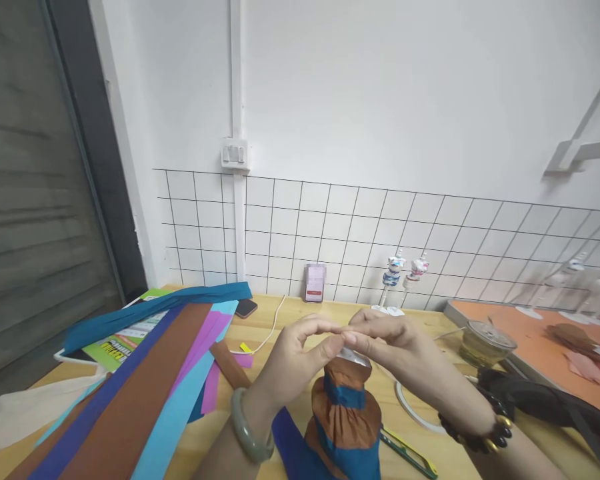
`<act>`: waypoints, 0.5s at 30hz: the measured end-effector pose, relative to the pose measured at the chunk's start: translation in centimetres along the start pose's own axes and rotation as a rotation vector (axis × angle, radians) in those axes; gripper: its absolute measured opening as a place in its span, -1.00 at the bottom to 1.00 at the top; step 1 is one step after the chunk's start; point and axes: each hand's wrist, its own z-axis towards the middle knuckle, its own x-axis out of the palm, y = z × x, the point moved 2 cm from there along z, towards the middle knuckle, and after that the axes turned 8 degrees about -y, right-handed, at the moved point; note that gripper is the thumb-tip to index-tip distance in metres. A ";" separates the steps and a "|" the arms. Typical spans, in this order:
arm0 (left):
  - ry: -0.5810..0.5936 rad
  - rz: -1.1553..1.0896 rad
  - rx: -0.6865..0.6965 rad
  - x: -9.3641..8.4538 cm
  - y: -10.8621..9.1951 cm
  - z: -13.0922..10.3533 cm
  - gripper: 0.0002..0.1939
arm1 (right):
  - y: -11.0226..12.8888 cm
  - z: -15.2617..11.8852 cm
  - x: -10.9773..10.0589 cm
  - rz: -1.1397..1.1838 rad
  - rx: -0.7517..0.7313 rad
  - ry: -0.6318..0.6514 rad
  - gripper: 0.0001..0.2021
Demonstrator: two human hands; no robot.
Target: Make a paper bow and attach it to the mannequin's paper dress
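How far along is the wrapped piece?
The piece already looks covered in brown and blue bands up to its neck. The left hand and right hand meet at its shiny top, still bare. Covering that may be what's left; whether the loose strips are for it, I can't tell.

The lower half held two hands [305, 347], one wrapped object [347, 413], two phones [315, 283], one glass pot [485, 343]; right of centre, two figurines [393, 275].
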 end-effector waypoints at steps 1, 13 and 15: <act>0.019 0.018 -0.012 -0.1 -0.1 -0.1 -0.78 | -0.1 0.0 0.3 -0.006 -0.011 -0.014 -0.70; -0.034 0.105 -0.003 -2.1 0.7 0.6 -0.78 | -2.2 -0.7 0.8 -0.065 0.083 -0.188 -0.68; -0.093 0.147 -0.002 -2.7 0.7 0.9 -0.77 | -6.2 -2.3 0.3 -0.211 0.113 -0.204 -0.69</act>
